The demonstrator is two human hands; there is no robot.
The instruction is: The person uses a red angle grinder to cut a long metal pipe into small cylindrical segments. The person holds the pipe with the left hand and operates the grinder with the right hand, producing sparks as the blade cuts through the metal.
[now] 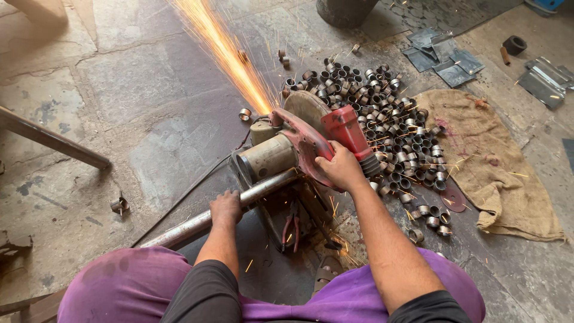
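Dull metal pipe (197, 222); rough burlap sack (490, 161); cracked stone floor (119, 90)

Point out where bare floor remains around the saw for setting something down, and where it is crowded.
Bare floor lies left of the sparks, between the chop saw and the slanted bar. Crowded: the heap of cut rings and burlap sack to the right.

This is a rough metalworking workshop, set up on the ground. A red chop saw (302, 143) sits directly on the stained, cracked concrete floor (119, 90), throwing a stream of sparks (224, 51). A heap of short cut pipe rings (382, 116) lies beside it, with a burlap sack (487, 158), sheet-metal offcuts (442, 57) and pliers (291, 230) scattered about.
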